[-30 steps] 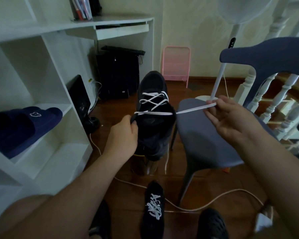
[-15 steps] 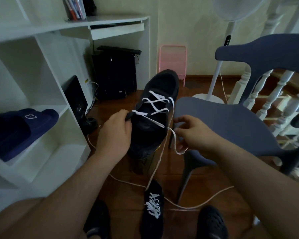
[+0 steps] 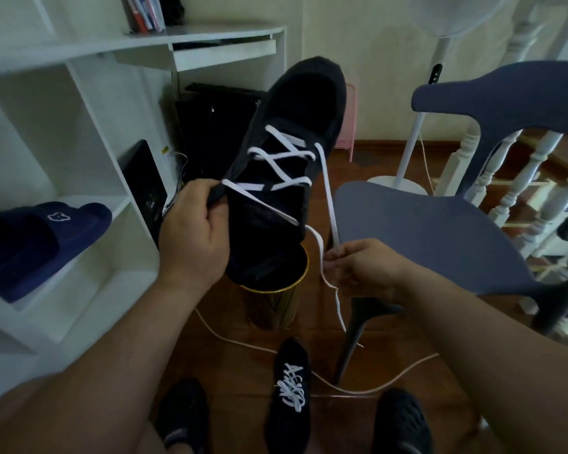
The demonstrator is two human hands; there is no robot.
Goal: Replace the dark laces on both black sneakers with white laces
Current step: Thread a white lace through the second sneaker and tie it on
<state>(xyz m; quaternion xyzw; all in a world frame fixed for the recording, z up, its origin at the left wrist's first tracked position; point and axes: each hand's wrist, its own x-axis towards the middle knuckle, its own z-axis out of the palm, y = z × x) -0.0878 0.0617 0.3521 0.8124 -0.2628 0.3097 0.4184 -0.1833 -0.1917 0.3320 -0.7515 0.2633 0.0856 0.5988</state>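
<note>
A black sneaker (image 3: 295, 126) is held up in the middle of the view, toe pointing away, with a white lace (image 3: 276, 165) crossed through several eyelets. My left hand (image 3: 194, 234) grips the sneaker's left side by the collar. My right hand (image 3: 364, 267) pinches the two loose lace ends beside the sneaker's right side; one end hangs down below the fingers. A second black sneaker (image 3: 289, 394), laced in white, lies on the floor below.
A gold-rimmed bin (image 3: 276, 303) stands right under the held sneaker. A blue-grey chair (image 3: 433, 231) is close on the right, white shelves (image 3: 89, 224) with a navy slipper (image 3: 36, 237) on the left. A white cable (image 3: 358, 388) crosses the wooden floor.
My right hand came back from a wide pull to the right and now holds the lace ends close by the sneaker. The sneaker has risen and tilted further away.
</note>
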